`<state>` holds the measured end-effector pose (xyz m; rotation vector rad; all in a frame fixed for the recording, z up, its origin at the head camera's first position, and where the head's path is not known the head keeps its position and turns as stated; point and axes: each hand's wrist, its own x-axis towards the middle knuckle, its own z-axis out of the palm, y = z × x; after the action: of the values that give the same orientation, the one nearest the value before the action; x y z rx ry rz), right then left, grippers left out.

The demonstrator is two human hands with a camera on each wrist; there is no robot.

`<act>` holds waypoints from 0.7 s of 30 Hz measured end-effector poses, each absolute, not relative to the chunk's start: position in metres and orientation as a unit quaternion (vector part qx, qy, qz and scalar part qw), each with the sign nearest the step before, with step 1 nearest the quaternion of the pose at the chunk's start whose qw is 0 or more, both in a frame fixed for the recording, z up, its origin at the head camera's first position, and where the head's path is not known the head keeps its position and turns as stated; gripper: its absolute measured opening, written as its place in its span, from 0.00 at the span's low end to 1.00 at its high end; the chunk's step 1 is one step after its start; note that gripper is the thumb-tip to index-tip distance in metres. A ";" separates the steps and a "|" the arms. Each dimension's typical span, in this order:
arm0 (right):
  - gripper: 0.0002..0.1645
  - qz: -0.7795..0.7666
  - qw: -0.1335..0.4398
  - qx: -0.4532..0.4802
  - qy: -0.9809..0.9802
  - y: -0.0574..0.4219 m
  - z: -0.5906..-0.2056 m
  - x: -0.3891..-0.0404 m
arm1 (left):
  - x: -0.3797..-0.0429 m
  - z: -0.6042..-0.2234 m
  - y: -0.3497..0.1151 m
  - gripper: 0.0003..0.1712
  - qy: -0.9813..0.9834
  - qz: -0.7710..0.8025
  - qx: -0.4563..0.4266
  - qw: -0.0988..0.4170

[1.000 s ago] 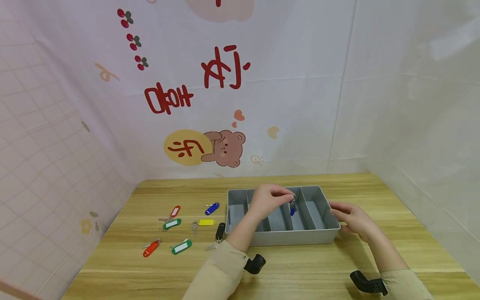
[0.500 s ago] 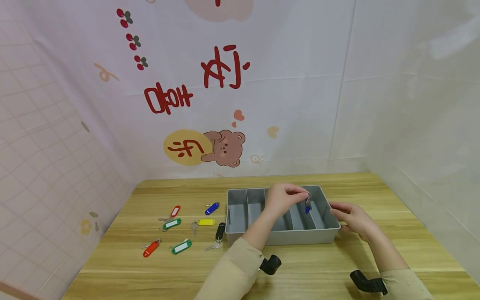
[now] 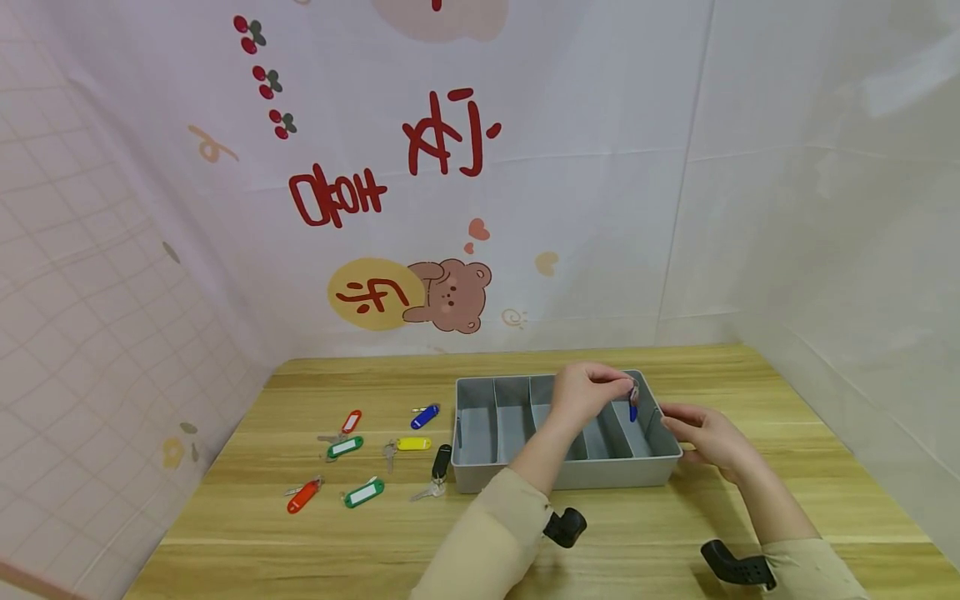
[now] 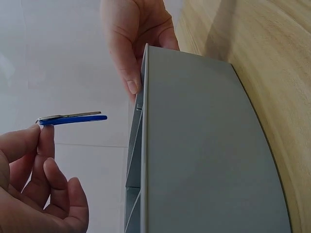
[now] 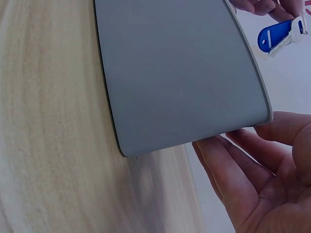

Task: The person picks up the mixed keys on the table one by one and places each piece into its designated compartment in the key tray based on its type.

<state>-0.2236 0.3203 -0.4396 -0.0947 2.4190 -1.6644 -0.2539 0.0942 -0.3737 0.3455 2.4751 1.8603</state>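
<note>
A key with a blue tag (image 3: 633, 408) hangs from the fingertips of my left hand (image 3: 581, 398), which pinches it by the ring end. It is over the rightmost compartment of a grey divided box (image 3: 607, 475). In the left wrist view, the blue tag (image 4: 80, 119) and its key point toward the box and are apart from it. My right hand (image 3: 705, 435) holds the box's right end. The right wrist view shows the right hand's (image 5: 262, 170) thumb at the rim and its fingers against the outer wall.
Left of the box on the wooden table (image 3: 247, 550) lie several tagged keys: a blue one (image 3: 425, 417), a yellow one (image 3: 413, 444), a black one (image 3: 442, 461), red ones (image 3: 303, 497) and green ones (image 3: 364, 492). A printed cloth (image 3: 585, 208) hangs behind the table.
My left hand has moved right across the box, carrying the blue-tagged key from above an inner compartment to above the rightmost one. My right hand and the box stay put.
</note>
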 end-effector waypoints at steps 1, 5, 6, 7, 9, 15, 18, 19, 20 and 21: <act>0.34 -0.564 0.103 -0.033 0.819 0.320 -0.439 -0.224 | -0.255 -0.374 0.095 0.04 0.796 0.596 0.106 0.012; 0.34 -0.563 0.104 -0.031 0.819 0.320 -0.439 -0.223 | -0.258 -0.377 0.099 0.03 0.806 0.585 0.092 0.009; 0.34 -0.564 0.105 -0.028 0.819 0.320 -0.439 -0.223 | -0.259 -0.378 0.099 0.03 0.808 0.582 0.088 0.008; 0.34 -0.562 0.105 -0.030 0.820 0.320 -0.439 -0.223 | -0.261 -0.379 0.099 0.03 0.810 0.580 0.084 0.009; 0.34 -0.563 0.106 -0.029 0.819 0.320 -0.438 -0.223 | -0.263 -0.380 0.100 0.03 0.815 0.575 0.076 0.010; 0.34 -0.564 0.103 -0.028 0.819 0.320 -0.438 -0.223 | -0.269 -0.381 0.102 0.03 0.827 0.559 0.062 0.011; 0.34 -0.564 0.103 -0.028 0.819 0.319 -0.438 -0.223 | -0.270 -0.382 0.104 0.03 0.833 0.550 0.058 0.007; 0.34 -0.564 0.102 -0.028 0.819 0.319 -0.438 -0.223 | -0.271 -0.383 0.105 0.03 0.834 0.548 0.056 0.006; 0.33 -0.565 0.102 -0.027 0.818 0.319 -0.438 -0.223 | -0.272 -0.383 0.105 0.03 0.834 0.549 0.054 0.006; 0.33 -0.565 0.102 -0.027 0.818 0.319 -0.438 -0.222 | -0.272 -0.384 0.106 0.03 0.835 0.548 0.052 0.005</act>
<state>-0.2225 0.3191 -0.4376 -0.0800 2.4168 -1.6688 -0.2722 0.1061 -0.3836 0.1614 2.6139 1.7164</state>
